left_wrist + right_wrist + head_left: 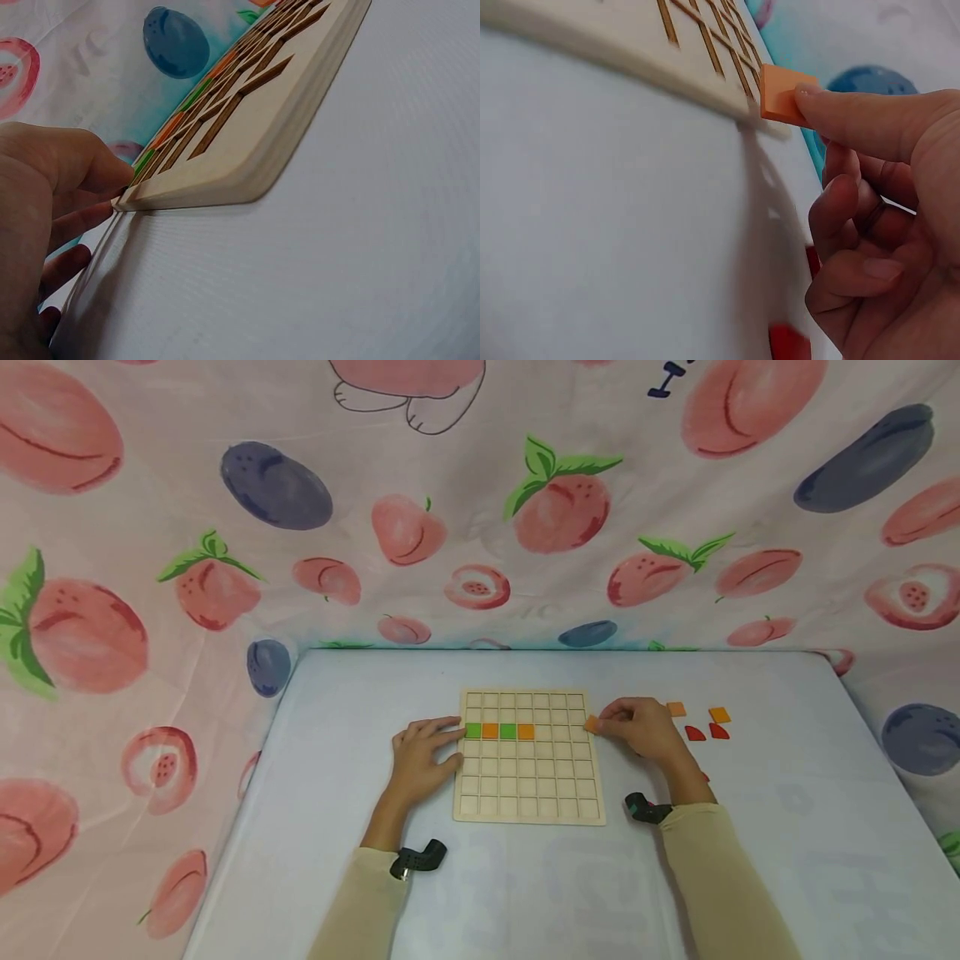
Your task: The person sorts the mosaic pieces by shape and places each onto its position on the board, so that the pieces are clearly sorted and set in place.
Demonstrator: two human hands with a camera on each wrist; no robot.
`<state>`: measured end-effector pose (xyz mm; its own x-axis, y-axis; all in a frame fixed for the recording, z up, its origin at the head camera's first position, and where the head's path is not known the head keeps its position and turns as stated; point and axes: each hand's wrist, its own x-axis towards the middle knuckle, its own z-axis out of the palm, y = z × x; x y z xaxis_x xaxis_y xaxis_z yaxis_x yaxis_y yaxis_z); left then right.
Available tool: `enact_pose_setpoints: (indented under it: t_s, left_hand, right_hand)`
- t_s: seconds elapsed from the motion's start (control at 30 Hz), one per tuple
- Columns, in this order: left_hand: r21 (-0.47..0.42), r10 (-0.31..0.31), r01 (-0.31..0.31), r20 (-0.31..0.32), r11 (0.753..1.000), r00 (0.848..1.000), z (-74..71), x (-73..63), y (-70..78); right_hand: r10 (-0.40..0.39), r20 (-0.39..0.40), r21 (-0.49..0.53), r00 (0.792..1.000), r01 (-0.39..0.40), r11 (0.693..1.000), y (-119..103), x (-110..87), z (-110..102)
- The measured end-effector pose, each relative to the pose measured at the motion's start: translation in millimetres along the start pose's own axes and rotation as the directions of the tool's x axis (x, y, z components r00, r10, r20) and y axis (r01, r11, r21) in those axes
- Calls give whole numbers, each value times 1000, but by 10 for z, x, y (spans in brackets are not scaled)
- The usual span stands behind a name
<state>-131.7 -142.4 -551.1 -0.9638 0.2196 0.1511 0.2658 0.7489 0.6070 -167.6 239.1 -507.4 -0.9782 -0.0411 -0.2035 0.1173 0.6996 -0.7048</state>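
A wooden grid board (528,810) lies flat on the white table. One of its rows holds green and orange square tiles in alternation, starting at the left edge, with a green tile (508,732) third in line. My left hand (422,760) rests beside the board, fingertips and thumb at its left edge; the left wrist view shows fingers (97,169) right at the rim. Between thumb and fingers, my right hand (641,727) pinches an orange square tile (781,94) over the board's right edge, at about the height of the tiled row.
Right of the right hand lie loose orange squares, one of them an orange tile (720,715), and several red pieces with a curved side, such as a red piece (695,733). A fruit-printed cloth (480,527) hangs behind the table.
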Motion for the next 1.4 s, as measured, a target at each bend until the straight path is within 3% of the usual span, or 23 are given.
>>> enact_pose_setpoints:
  t_s: [0.57,1.0,1.4]
  left_hand:
    - [5,-3,3,0,1000,1000,-3,1,7]
    - [7,-3,3,2,1000,1000,-12,5,14]
    - [11,3,-3,1,1000,1000,4,7,-5]
  right_hand:
    - [-133,91,50,987,128,990,-355,114,327]
    - [-150,108,14,983,150,989,-486,160,447]
    - [-183,165,1,969,186,983,-551,152,429]
